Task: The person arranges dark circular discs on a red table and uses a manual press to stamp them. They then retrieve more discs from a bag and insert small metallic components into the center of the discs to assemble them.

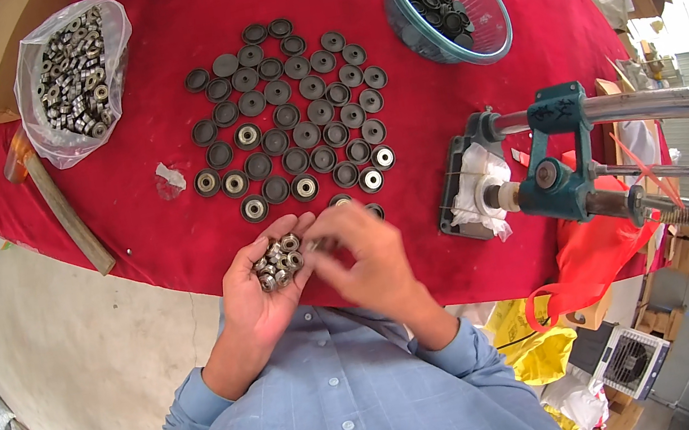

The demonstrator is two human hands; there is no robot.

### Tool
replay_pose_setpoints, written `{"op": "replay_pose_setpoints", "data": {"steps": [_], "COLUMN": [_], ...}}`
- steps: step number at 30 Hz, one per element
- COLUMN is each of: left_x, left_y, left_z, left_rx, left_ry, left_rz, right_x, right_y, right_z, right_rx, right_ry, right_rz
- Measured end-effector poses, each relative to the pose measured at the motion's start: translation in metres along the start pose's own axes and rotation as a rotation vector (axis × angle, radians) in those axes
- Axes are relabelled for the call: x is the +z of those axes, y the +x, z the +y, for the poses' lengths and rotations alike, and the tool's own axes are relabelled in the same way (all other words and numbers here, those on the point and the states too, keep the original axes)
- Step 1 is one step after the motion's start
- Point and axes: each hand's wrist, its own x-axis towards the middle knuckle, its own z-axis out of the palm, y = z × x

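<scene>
My left hand (250, 290) is cupped palm up near the table's front edge, with a small heap of metal bearings (278, 262) in it. Close beside it, my right hand (367, 257) pinches a bearing (321, 243), slightly blurred and partly covered by the fingers. Beyond both hands, many round black plastic caps (306, 135) lie spread over the red cloth (175, 234). Several of the nearer caps have a shiny bearing (304, 187) seated in the middle. One cap with a bearing (340, 200) is partly hidden by my right hand.
A clear bag of bearings (75, 78) stands at the far left, with a wooden-handled hammer (65, 207) nearer. At the back right sits a clear basin (495, 26) holding black caps. A green hand press (556, 170) lies along the right side beside a red bag (594, 260).
</scene>
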Motion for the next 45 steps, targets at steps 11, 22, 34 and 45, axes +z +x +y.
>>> {"op": "replay_pose_setpoints", "data": {"steps": [11, 22, 34, 45], "left_x": [0.000, -0.001, 0.002, -0.004], "left_y": [-0.001, -0.003, -0.001, 0.002], "left_z": [0.003, 0.003, 0.002, -0.002], "left_rx": [-0.045, -0.048, -0.025, 0.042], "left_ry": [-0.005, 0.025, 0.038, -0.101], "left_rz": [0.059, 0.037, 0.040, -0.072], "right_x": [-0.052, -0.041, -0.032, -0.011], "right_y": [0.066, 0.049, 0.032, -0.006], "right_z": [0.075, 0.074, 0.062, -0.016], "right_rx": [0.037, -0.154, -0.123, 0.063], "right_ry": [-0.425, -0.692, -1.043, -0.089], "right_rz": [0.358, 0.290, 0.275, -0.112]}}
